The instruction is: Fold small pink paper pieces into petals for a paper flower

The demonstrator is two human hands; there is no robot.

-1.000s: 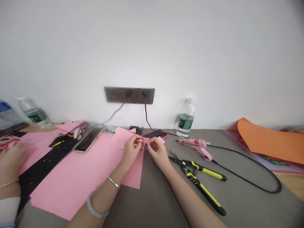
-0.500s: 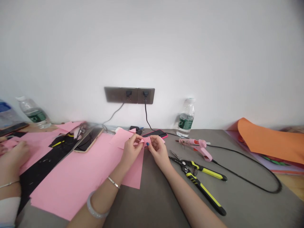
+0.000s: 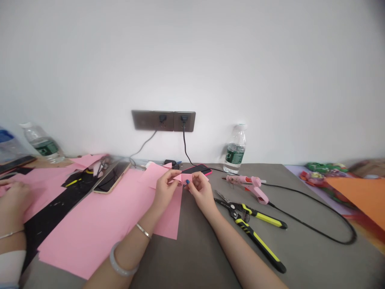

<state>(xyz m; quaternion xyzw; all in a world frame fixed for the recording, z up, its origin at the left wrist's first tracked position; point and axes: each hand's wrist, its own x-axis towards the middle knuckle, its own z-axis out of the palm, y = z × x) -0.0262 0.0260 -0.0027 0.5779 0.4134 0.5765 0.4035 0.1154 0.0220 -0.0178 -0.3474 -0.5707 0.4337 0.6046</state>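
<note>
Between my two hands is a small piece of pink paper [image 3: 187, 177], partly hidden by the fingers and curled at its left side. My left hand [image 3: 166, 185] pinches its left end. On the other end, my right hand [image 3: 199, 188] is closed, the thumb with a blue nail pressed on the paper's front. Below and to the left of my hands lie large pink paper sheets [image 3: 99, 220], with smaller pink pieces [image 3: 152, 174] on their far end. Just behind my hands a phone with a pink edge [image 3: 198, 169] rests on the table.
Right of my hands lie yellow-black wire strippers [image 3: 249, 224] and a pink glue gun [image 3: 246, 182] with a looped black cord. A water bottle [image 3: 235, 149] stands by the wall. Another phone [image 3: 112, 177] lies on the left, near a co-worker's hand [image 3: 16, 198]. Orange paper [image 3: 361, 196] is far right.
The pink paper in my fingers has turned slightly and its left side now looks more curled. At far right, the orange paper has shifted away, uncovering colourful items beneath.
</note>
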